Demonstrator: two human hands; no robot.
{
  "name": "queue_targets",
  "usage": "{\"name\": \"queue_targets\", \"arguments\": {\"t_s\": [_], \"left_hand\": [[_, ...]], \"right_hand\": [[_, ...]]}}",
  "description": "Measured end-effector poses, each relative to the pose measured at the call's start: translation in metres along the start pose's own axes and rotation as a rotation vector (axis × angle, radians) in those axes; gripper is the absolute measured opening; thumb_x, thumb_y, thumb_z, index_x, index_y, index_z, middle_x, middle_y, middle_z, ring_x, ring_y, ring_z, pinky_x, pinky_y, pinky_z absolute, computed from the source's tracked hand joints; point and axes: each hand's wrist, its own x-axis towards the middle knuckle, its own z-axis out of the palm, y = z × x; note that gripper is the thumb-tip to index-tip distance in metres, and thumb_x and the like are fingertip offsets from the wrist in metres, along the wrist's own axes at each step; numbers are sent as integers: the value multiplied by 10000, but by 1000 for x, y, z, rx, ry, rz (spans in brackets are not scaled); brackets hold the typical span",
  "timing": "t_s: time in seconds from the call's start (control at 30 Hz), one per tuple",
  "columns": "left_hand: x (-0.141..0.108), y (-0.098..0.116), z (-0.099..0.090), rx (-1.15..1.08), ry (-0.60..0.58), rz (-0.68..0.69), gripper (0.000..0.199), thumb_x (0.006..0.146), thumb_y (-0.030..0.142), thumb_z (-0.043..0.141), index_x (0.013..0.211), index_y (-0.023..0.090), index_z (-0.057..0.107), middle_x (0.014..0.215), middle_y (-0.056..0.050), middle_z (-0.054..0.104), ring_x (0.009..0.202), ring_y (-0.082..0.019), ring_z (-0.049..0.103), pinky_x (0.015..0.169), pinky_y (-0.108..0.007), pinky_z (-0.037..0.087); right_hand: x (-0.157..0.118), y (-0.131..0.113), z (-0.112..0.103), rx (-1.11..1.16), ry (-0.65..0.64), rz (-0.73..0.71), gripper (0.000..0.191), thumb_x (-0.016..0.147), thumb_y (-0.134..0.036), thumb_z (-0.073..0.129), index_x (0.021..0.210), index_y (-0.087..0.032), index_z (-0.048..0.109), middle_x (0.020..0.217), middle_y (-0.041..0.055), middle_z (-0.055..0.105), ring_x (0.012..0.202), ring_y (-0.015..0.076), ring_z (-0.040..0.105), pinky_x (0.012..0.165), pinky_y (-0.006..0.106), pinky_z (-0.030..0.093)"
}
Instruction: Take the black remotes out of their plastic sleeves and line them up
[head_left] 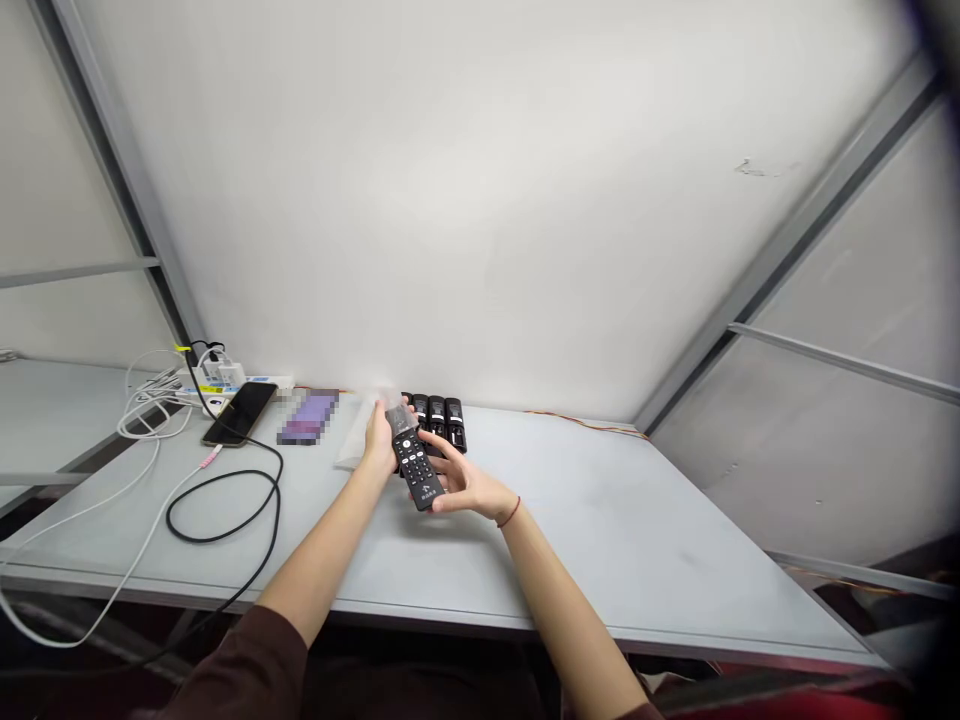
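Observation:
A black remote control (420, 472) with small buttons is held tilted above the table, its upper end inside a clear plastic sleeve (400, 416). My left hand (380, 440) is closed around the sleeved upper end. On the right, my right hand (463, 482) grips the lower end, thumb at the bottom edge and fingers along the side. Behind the hands several more black remotes (455, 424) lie side by side, partly hidden. A translucent plastic bag (352, 448) lies on the table, left of my left hand.
The grey table (600, 540) meets a white wall at the back. At the left lie a dark phone (241, 414), a blurred purple item (310, 416), a power strip (270, 381) with plugs, and looped black (223, 475) and white cables. Thin wires run along the back edge.

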Motion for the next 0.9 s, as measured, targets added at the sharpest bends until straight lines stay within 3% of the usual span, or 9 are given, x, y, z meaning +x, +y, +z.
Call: {"name": "queue_targets", "arguments": {"t_s": [0.1,0.27,0.4,0.53,0.63,0.8,0.9], "left_hand": [[-3,0,1,33,-19,26,408,904,401,367,862,94,632,607,-42,617,493,-106,568,516,-207,459],[-17,-15,5,191,8,-24,462,906,443,332,890,103,645,571,-34,610,464,-122,559,486,-227,448],[-23,-27,6,261,25,-13,404,895,431,388,893,113,637,622,-43,638,499,-131,583,479,-218,438],[-24,-22,7,247,-139,-91,411,905,393,360,896,97,645,679,-69,662,514,-130,588,455,-207,425],[-21,-7,7,168,-210,-169,521,897,484,307,921,87,644,701,-95,667,559,-165,611,495,-247,467],[-13,12,4,-36,-61,-217,470,919,437,277,949,106,609,662,-69,650,573,-151,619,547,-256,507],[-12,10,2,-38,-40,-270,453,928,406,275,869,103,606,566,-45,601,483,-126,574,483,-228,477]], "right_hand": [[3,1,2,-71,52,-33,917,613,-226,795,1380,-305,298,1212,91,522,895,156,609,762,298,514],[10,10,-3,-281,320,-125,821,709,-294,716,1399,-317,272,959,26,594,552,81,575,545,249,512],[13,17,-6,-447,501,-203,632,767,-361,644,1349,-290,408,1011,53,606,557,89,558,524,259,517],[15,18,-6,-413,608,-241,450,793,-419,598,1190,-207,589,791,49,652,578,137,584,576,305,539],[13,16,-5,-334,588,-257,428,771,-439,618,1118,-190,629,743,45,652,618,160,609,598,322,542],[12,14,6,-425,394,-170,454,680,-360,722,1088,-180,638,835,50,667,694,161,618,667,318,524],[16,17,9,-524,392,-188,487,706,-315,691,1162,-185,586,897,51,656,669,139,596,635,290,505]]}}
